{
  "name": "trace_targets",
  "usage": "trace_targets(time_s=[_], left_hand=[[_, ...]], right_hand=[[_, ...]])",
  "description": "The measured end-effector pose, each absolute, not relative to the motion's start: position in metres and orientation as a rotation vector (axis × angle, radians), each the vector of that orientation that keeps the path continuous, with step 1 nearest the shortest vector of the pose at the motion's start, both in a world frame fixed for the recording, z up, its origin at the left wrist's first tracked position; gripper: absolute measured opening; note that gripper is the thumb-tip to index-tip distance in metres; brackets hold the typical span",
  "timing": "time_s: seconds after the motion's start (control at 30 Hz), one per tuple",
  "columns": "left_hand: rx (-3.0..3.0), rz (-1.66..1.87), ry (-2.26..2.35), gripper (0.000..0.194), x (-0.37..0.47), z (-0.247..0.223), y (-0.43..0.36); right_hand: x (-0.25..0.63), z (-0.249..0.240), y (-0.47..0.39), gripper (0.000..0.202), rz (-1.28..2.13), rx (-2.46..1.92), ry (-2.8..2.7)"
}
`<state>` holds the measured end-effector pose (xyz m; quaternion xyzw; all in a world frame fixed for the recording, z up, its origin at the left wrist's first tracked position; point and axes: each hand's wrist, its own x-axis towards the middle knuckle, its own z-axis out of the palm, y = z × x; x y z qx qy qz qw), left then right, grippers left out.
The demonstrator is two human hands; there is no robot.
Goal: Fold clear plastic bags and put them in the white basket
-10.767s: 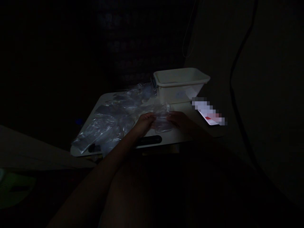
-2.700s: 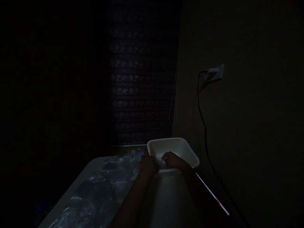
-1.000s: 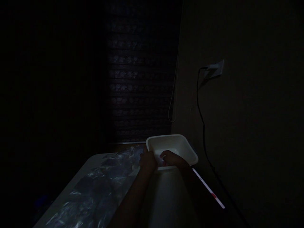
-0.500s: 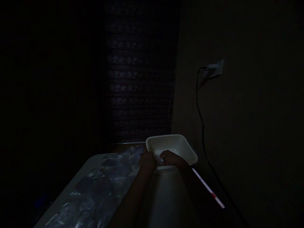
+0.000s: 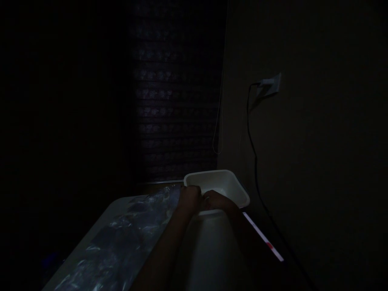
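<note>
The view is very dark. A white rectangular tub point(image 5: 236, 190) stands at the centre, its opening facing up. My left hand point(image 5: 190, 199) is over the tub's near left rim, its fingers curled. Close beside it, my right hand point(image 5: 216, 200) is bent over the near part of the opening, with its fingertips pinched towards the left hand. Whatever lies between the fingers is too dark and small to name. Clear plastic bags point(image 5: 130, 230) lie spread to the left of my left hand.
The bags lie on a pale table point(image 5: 100, 220). Behind is a patterned blind point(image 5: 157, 111) with a hanging cord. On the right wall, a plug sits in a socket point(image 5: 274, 84), and its black cable point(image 5: 255, 161) runs down. A white strip with a red mark point(image 5: 263, 236) lies right of the tub.
My left hand has risen slightly and turned towards my right hand. The pale piece seen between the hands before is now mostly hidden. The whole view has shifted a little.
</note>
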<state>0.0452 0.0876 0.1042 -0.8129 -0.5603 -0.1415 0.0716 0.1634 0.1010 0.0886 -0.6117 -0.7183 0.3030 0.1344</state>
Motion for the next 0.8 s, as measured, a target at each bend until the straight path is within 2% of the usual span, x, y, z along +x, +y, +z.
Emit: trace_targets(time_s=[0.1,0.3,0.8], left_hand=[[-2.486,-0.335,-1.558,0.033,0.047,0.098,0.088],[-2.544,-0.241,-1.499,0.033,0.045,0.089,0.087],[-2.506,-0.031,-1.679,0.03,0.053,0.101,0.075]], right_hand=[[0.164,0.088,0.104,0.027,0.859,-1.761,-2.102],[0.166,0.087,0.107,0.027,0.847,-1.732,-2.173],[0.165,0.082,0.11,0.024,0.821,-1.801,-2.142]])
